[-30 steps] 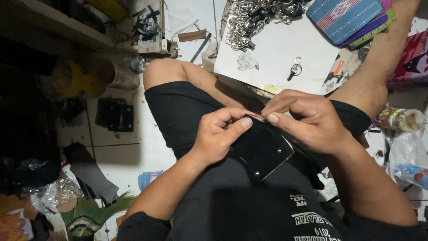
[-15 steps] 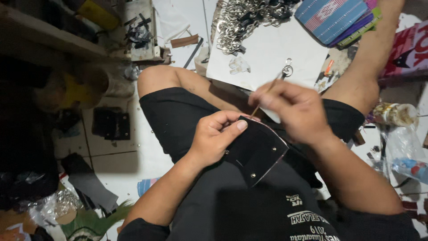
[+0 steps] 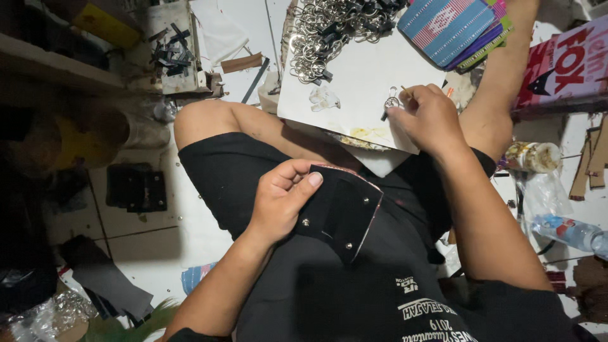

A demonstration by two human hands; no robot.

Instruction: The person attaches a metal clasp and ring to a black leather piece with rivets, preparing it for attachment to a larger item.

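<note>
My left hand (image 3: pixel 282 196) grips a black leather piece (image 3: pixel 342 212) with metal studs and a reddish edge, held over my lap. My right hand (image 3: pixel 427 117) is stretched forward over a white board (image 3: pixel 354 82), fingers pinched on a thin stick whose tip rests beside a small metal key ring (image 3: pixel 392 101) lying on the board. A yellowish glue smear (image 3: pixel 364 134) marks the board's near edge.
A heap of metal key rings (image 3: pixel 329 28) lies at the board's far side, with striped woven pieces (image 3: pixel 449 28) to the right. A glue jar (image 3: pixel 532 155), a plastic bottle (image 3: pixel 570 231) and a red box (image 3: pixel 563 63) sit right. Black scraps (image 3: pixel 136 187) lie left on the tiled floor.
My right hand has left the black leather piece and reached forward with the stick to the white board. The left hand stays holding the piece on my lap.
</note>
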